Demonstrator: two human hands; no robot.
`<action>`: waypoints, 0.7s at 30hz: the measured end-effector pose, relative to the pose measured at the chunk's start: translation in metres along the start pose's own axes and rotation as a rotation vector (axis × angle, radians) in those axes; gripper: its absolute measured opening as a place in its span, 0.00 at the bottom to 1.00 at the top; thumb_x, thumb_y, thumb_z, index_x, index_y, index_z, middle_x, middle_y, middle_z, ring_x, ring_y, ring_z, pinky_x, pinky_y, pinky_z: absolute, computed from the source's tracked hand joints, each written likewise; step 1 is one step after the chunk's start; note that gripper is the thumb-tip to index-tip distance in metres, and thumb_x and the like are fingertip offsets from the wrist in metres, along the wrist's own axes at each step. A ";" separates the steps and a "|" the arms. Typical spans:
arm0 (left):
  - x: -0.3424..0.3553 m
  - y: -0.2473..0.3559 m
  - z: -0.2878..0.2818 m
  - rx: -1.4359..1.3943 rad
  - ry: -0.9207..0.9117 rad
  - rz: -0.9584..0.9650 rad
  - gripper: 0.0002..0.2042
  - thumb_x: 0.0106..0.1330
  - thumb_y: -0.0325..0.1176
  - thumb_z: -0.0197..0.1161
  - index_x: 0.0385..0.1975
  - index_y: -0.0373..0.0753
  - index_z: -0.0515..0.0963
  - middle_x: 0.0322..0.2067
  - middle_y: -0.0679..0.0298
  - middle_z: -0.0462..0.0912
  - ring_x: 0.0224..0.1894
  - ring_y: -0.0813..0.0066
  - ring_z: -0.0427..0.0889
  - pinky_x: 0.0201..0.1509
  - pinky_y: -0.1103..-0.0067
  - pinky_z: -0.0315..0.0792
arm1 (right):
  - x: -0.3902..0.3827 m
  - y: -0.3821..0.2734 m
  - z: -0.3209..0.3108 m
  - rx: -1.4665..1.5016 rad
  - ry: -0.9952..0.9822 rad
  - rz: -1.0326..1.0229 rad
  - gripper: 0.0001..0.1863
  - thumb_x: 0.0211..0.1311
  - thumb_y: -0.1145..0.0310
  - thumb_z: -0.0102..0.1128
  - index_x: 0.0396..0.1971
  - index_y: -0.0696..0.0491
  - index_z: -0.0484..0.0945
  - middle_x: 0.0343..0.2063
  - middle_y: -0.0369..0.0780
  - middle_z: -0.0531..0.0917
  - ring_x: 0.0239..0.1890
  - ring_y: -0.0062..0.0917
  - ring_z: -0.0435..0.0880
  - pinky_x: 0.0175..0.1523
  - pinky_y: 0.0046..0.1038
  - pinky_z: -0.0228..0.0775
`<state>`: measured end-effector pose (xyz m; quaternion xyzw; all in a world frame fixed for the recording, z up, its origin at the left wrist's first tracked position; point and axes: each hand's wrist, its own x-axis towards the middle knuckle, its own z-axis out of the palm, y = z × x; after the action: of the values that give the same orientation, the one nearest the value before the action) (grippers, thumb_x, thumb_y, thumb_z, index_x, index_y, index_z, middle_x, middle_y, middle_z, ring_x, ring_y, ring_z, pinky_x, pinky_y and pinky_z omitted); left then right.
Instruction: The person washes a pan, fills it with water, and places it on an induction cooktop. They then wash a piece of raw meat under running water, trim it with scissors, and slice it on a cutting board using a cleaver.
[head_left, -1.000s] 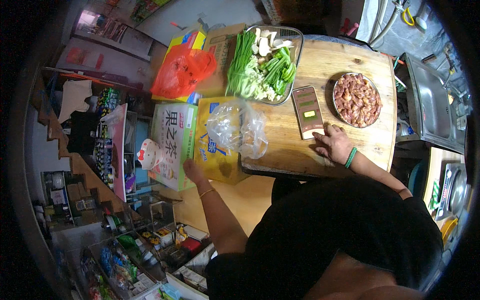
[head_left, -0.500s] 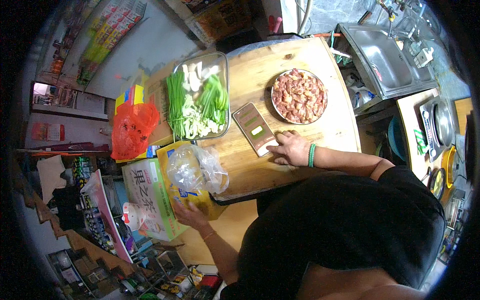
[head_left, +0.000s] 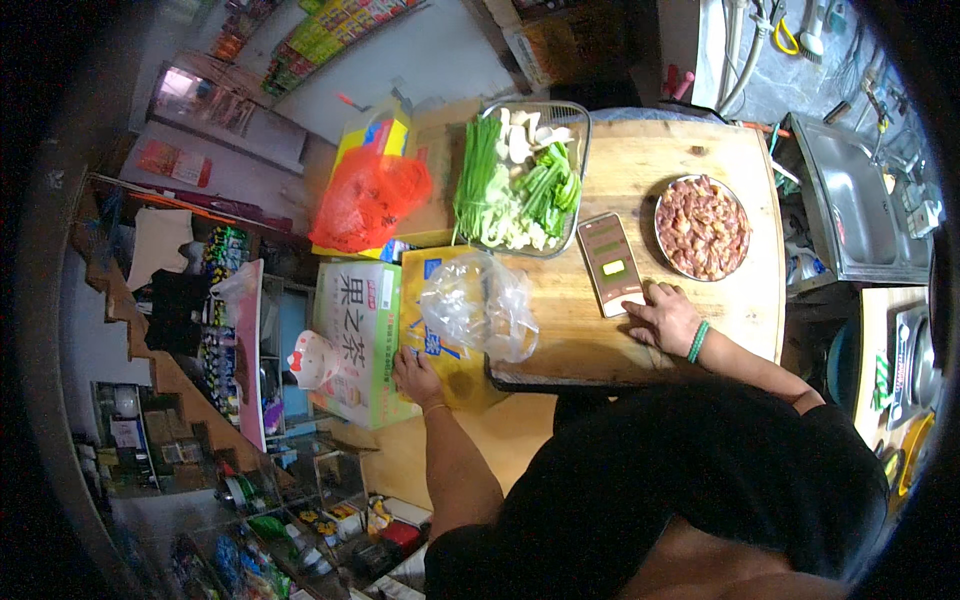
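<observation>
My right hand [head_left: 667, 318] rests on a wooden cutting board [head_left: 640, 355], its fingers apart, fingertips at the lower end of a phone [head_left: 603, 240] with a lit screen. Just beyond it is a round bowl of cut raw meat [head_left: 703, 228]. My left hand [head_left: 417, 378] lies with fingers stretched out on a yellow box or bag [head_left: 465, 385], by the edge of a white and green carton [head_left: 355, 385]. Nearby, a clear plastic bag [head_left: 465, 300] overlaps the board's left edge. A basket [head_left: 585, 160] holds green chives, chopped greens and white pieces.
A red plastic bag [head_left: 368, 200] sits on boxes at the left of the basket. A white cat-shaped figure [head_left: 312, 358] stands beside the carton. At the right are a steel sink [head_left: 855, 195] and a counter with pans. Shelves of goods line the lower left.
The view has swung left, so everything sits farther right in the picture. My left hand has shifted slightly along the carton's edge. My right hand stays by the phone's lower end.
</observation>
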<state>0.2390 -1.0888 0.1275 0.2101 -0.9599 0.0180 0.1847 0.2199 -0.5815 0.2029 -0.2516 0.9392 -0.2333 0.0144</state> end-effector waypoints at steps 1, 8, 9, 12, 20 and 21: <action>0.001 0.001 -0.001 -0.021 0.026 0.007 0.20 0.65 0.40 0.54 0.54 0.39 0.71 0.55 0.53 0.71 0.55 0.49 0.68 0.59 0.61 0.62 | 0.000 -0.001 0.000 0.003 0.022 -0.004 0.22 0.53 0.51 0.63 0.46 0.46 0.79 0.38 0.44 0.73 0.43 0.37 0.74 0.50 0.37 0.65; -0.002 -0.005 0.003 0.001 -0.047 -0.051 0.22 0.64 0.43 0.55 0.56 0.40 0.71 0.55 0.52 0.71 0.55 0.48 0.69 0.59 0.60 0.63 | -0.002 -0.002 -0.005 -0.059 -0.054 -0.006 0.26 0.57 0.47 0.57 0.53 0.45 0.75 0.40 0.46 0.73 0.45 0.38 0.74 0.53 0.39 0.66; 0.000 -0.006 0.004 -0.011 -0.029 -0.018 0.21 0.64 0.42 0.55 0.55 0.40 0.71 0.55 0.52 0.71 0.55 0.48 0.69 0.59 0.60 0.64 | -0.002 -0.002 -0.006 -0.061 -0.099 0.004 0.27 0.58 0.47 0.56 0.55 0.45 0.74 0.41 0.46 0.73 0.46 0.39 0.74 0.54 0.39 0.66; -0.001 -0.006 0.005 -0.012 0.047 0.029 0.20 0.65 0.43 0.53 0.53 0.40 0.71 0.55 0.53 0.71 0.53 0.49 0.70 0.57 0.60 0.65 | -0.004 0.000 -0.006 -0.052 -0.113 -0.016 0.27 0.59 0.47 0.55 0.56 0.44 0.73 0.41 0.46 0.73 0.48 0.39 0.74 0.54 0.40 0.66; -0.002 -0.001 -0.001 0.018 0.004 0.005 0.19 0.68 0.44 0.51 0.54 0.41 0.71 0.57 0.56 0.70 0.54 0.48 0.69 0.58 0.60 0.63 | -0.007 0.002 -0.001 -0.042 0.028 -0.065 0.24 0.56 0.47 0.58 0.50 0.43 0.78 0.34 0.43 0.74 0.43 0.37 0.75 0.49 0.39 0.68; -0.002 -0.002 -0.002 0.029 -0.020 -0.006 0.19 0.67 0.44 0.51 0.54 0.42 0.72 0.57 0.56 0.70 0.54 0.48 0.70 0.58 0.60 0.64 | -0.007 0.002 -0.002 -0.041 0.027 -0.063 0.24 0.56 0.47 0.58 0.50 0.43 0.78 0.34 0.43 0.74 0.43 0.37 0.75 0.49 0.39 0.68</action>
<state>0.2420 -1.0899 0.1288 0.2155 -0.9607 0.0292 0.1723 0.2247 -0.5758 0.2027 -0.2780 0.9355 -0.2179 -0.0108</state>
